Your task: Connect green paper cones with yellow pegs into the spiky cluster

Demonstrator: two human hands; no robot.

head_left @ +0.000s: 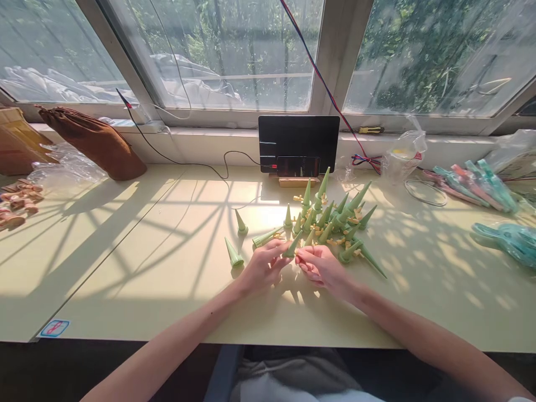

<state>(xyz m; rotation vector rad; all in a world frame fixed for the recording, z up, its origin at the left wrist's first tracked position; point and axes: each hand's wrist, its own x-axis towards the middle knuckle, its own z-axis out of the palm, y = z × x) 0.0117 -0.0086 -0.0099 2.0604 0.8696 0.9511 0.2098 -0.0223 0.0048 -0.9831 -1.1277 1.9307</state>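
My left hand (268,262) grips a small green plastic cone (292,247), its point tilted up to the right. Close beside it, my right hand (320,264) pinches a tiny pale-yellow piece (297,253) against the cone's lower end; the fingers mostly hide it. Behind both hands lies a heap of similar green cones (324,216), some upright and some lying, with small yellow pieces (330,241) among them. Two single cones stand left of my left hand, one nearer (233,254) and one farther (240,223).
A black tablet (298,139) and a phone (298,166) lean on a wooden stand (293,182) at the back. A brown pouch (94,142) and wooden pieces (19,204) lie left. Bagged teal and pink items (477,181) are right. A cable (180,163) crosses the tabletop's rear.
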